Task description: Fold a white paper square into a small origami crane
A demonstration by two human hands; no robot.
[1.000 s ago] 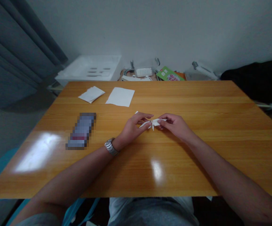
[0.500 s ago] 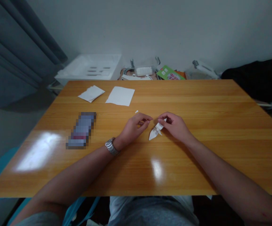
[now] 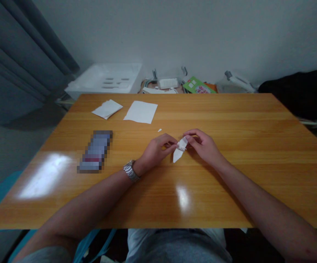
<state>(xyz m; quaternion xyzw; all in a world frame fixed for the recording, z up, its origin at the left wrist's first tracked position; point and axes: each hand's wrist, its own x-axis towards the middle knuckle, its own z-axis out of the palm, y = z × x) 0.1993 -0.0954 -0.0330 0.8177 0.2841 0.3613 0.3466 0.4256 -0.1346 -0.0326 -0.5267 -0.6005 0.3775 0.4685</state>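
Between my hands, just over the wooden table (image 3: 215,190), is a small folded white paper piece (image 3: 179,152) with a wing-like flap pointing down and toward me. My left hand (image 3: 159,149) pinches its left side with thumb and fingertips. At its upper right, the thumb and fingers of my right hand (image 3: 202,142) are closed on the paper. The fingertips hide part of the folds. A tiny white paper scrap (image 3: 159,130) lies just beyond my left hand.
A square white sheet (image 3: 141,112) and a folded white paper (image 3: 107,109) lie toward the far left. A blurred-out phone (image 3: 95,151) is left of my left hand. Past the far edge are a white plastic tray (image 3: 92,78) and a green booklet (image 3: 196,86).
My left fingers, apart from the paper before, now pinch its left side. The folded paper has turned slightly and its flap looks flatter. My right hand has shifted only a little.
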